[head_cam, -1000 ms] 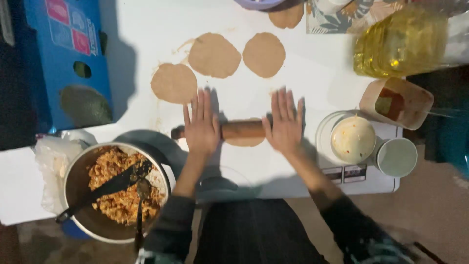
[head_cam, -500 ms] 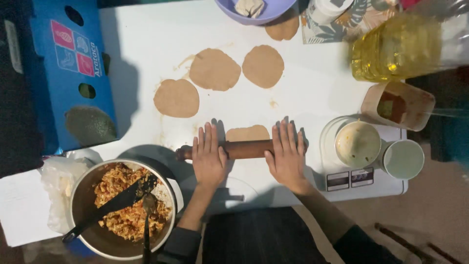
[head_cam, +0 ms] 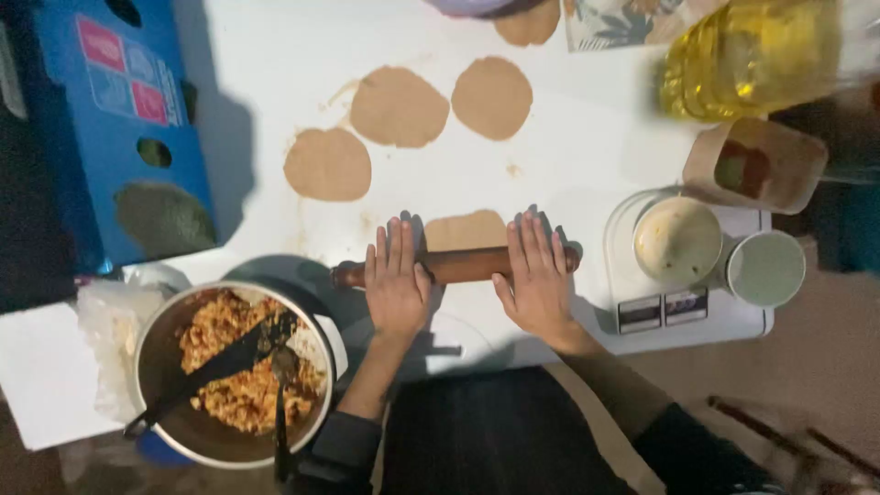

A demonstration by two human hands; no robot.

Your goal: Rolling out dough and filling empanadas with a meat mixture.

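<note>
Both hands lie flat and open on a brown wooden rolling pin point(head_cam: 456, 266), palms down with fingers stretched forward, pressing rather than gripping. The left hand point(head_cam: 396, 284) covers the pin near its left handle, the right hand point(head_cam: 536, 275) sits near its right end, so the weight spreads evenly across the bar. The pin lies crosswise on the white table point(head_cam: 587, 156), resting on the near edge of a flat tan round of dough point(head_cam: 465, 229), most of which shows just beyond it.

Farther back, 3 more thin tan dough discs lie apart from each other: one on the left point(head_cam: 327, 165), one in the middle point(head_cam: 399, 106), one on the right point(head_cam: 492, 97), kept clear of the rolling spot. A 4th piece point(head_cam: 527, 22) peeks in at the top edge.

Near the left elbow stands a round metal pot of orange-brown crumbly filling point(head_cam: 231, 371), with a black spatula point(head_cam: 206, 371) and a dark spoon point(head_cam: 280, 403) resting in it, within easy reach. To the right sit a white kitchen scale point(head_cam: 683, 316) bearing a small round bowl point(head_cam: 676, 240), a pale green cup point(head_cam: 765, 268), a brown paper container point(head_cam: 756, 165) and a large bottle of yellow oil point(head_cam: 747, 55). A blue cardboard box point(head_cam: 119, 119) lies at the left.
</note>
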